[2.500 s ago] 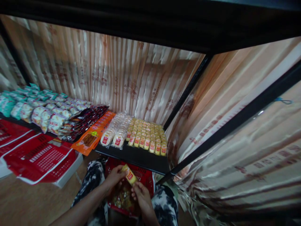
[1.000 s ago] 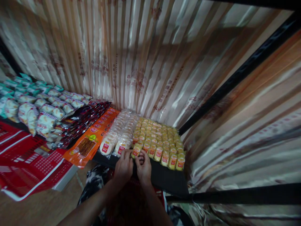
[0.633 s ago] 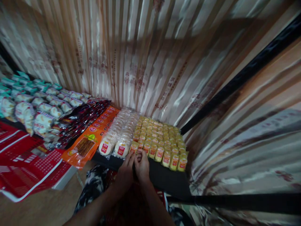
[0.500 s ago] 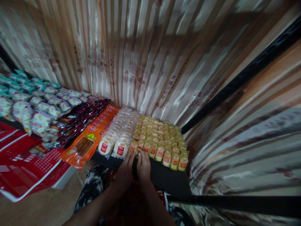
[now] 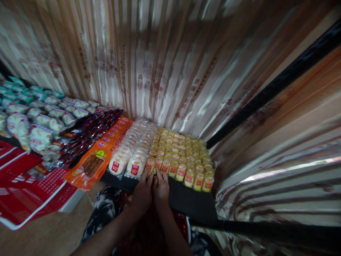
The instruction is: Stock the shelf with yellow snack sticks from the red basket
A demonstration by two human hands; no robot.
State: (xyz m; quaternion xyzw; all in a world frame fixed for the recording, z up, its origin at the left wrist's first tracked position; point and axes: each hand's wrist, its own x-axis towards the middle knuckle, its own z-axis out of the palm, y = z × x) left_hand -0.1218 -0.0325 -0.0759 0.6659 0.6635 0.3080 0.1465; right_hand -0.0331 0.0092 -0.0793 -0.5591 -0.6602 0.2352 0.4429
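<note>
My left hand (image 5: 142, 191) and my right hand (image 5: 161, 188) lie side by side at the shelf's front edge, thumbs close together. Both sets of fingers are closed against the front of the yellow snack packs, at the left end of their front row. A yellow snack pack (image 5: 150, 164) with a red label stands at my left fingertips, partly covered by them. Another yellow pack (image 5: 158, 162) is at my right fingertips. More yellow packs (image 5: 181, 172) stand upright in tight rows to the right. Left of my hands are two rows of clear-wrapped round white cakes (image 5: 134, 167).
An orange snack bag (image 5: 92, 165) lies left of the white cakes, beside dark shiny packets (image 5: 87, 133) and white-and-green bags (image 5: 41, 137). A red basket (image 5: 45, 192) stands at lower left. Black poles (image 5: 266, 89) and a pleated curtain (image 5: 160, 71) bound the shelf (image 5: 193, 201).
The view has shifted slightly. My hands have stayed at the left front yellow packs, with the fingers drawn in a little. The packs look much the same.
</note>
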